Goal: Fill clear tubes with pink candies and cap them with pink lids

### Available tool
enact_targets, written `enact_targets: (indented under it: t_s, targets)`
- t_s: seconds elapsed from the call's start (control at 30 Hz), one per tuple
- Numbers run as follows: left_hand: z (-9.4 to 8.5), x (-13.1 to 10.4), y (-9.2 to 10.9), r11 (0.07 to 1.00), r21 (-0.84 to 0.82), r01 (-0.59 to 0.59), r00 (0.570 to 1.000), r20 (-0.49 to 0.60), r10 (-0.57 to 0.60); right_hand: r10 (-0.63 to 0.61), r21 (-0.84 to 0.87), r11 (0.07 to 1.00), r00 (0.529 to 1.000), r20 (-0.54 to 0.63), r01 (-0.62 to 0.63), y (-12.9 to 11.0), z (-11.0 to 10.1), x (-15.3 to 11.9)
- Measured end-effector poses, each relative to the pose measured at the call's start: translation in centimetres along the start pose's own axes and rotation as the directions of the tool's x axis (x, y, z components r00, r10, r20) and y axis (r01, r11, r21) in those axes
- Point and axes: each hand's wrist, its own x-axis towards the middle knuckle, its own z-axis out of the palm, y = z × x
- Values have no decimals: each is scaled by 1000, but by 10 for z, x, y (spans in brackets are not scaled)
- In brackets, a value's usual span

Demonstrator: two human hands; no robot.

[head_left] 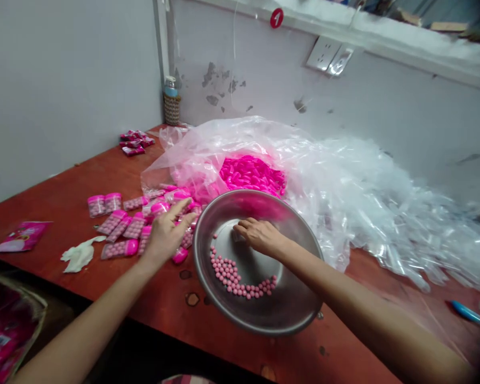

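My right hand (260, 234) reaches into a wide metal bowl (300, 306), its fingers bent down and closed around what looks like a small clear plastic container, mostly hidden beneath them. Round pink candy balls (228, 273) lie in a curved band along the bowl's near left side. Left of the bowl, my left hand (167, 234) is open, thumb and forefinger apart, over a group of small clear bottles (135, 226) filled with pink balls and closed with bright pink caps. Whether its fingertips touch a bottle I cannot tell.
Behind the bowl, a plastic bag (212, 130) holds loose pink caps (252, 175). Many clear empty containers (384, 213) are heaped at right, near a blue pen (470, 313). A white cloth (81, 256), a pink packet (24, 236) and small packets (135, 142) lie at left.
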Motion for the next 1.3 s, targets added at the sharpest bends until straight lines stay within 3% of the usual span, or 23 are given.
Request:
enact_targets:
  t_s: [0.1, 0.2, 0.33, 0.57, 0.7, 0.83, 0.9, 0.97, 1.07, 1.17, 1.23, 1.3]
  targets:
    - [8, -25, 7, 997, -78, -5, 996, 86, 11, -61, -40, 997, 997, 47, 63, 2, 3, 4]
    - [17, -39, 5, 986, -162, -29, 994, 99, 46, -106, -55, 992, 991, 80, 110, -2, 5, -1]
    - [25, -46, 4, 980, -193, -40, 997, 50, 51, -203, -48, 977, 974, 101, 208, -19, 6, -8]
    - [28, -47, 8, 986, -160, -51, 998, 37, 58, -303, 28, 953, 952, 38, 302, -48, 8, 0]
    - [30, -49, 7, 990, -122, -72, 997, 15, 75, -335, 134, 933, 942, -13, 334, -58, 12, 4]
    - [34, -50, 5, 989, -110, -96, 995, -6, 96, -257, 401, 883, 966, -22, 244, -60, 13, 5]
    - [34, -49, 5, 990, -92, -111, 994, -1, 111, -205, 574, 802, 979, 3, 166, -60, 9, 3]
    - [32, -47, 6, 989, -51, -136, 991, 10, 137, -148, 756, 651, 988, 32, 73, -58, 3, 0]
    - [24, -44, 13, 971, 49, -234, 972, 18, 233, -72, 964, 264, 996, 53, -32, -55, -8, -8]
    - [18, -42, 29, 930, 77, -359, 933, 19, 359, 14, 996, -68, 999, 51, -50, -51, -18, -19]
    - [19, -41, 42, 935, -1, -354, 933, 63, 354, 84, 986, -163, 995, 45, -31, -47, -25, -26]
    - [23, -40, 55, 965, -140, -222, 950, 191, 246, 156, 980, -199, 987, 28, 4, -44, -29, -34]
